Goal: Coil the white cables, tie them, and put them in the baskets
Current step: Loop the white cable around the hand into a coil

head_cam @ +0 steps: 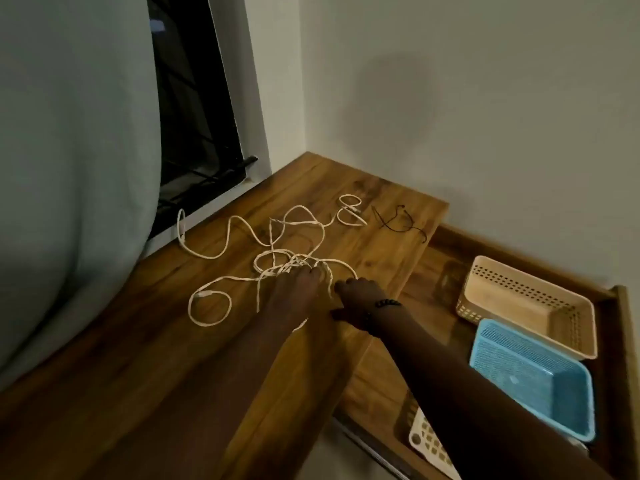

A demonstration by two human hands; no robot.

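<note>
A tangle of white cables (242, 233) sprawls in loose loops over the wooden tabletop (173, 327). My left hand (298, 289) lies on the knotted middle of the tangle, its fingers closed over several strands. Just to its right, my right hand (360, 303), with a dark bead bracelet at the wrist, rests on the table with its fingertips touching the cables; whether it grips a strand is unclear. A small separate white cable loop (351, 213) lies farther back. Black ties (398, 221) lie beside it. A beige basket (530, 306) and a blue basket (533, 379) stand on the lower shelf at right.
A white perforated basket (429, 448) pokes out under my right forearm on the lower shelf. A pale curtain (69, 168) hangs at left beside a dark window (197, 126). White walls meet in the corner behind the table. The tabletop's right edge drops to the shelf.
</note>
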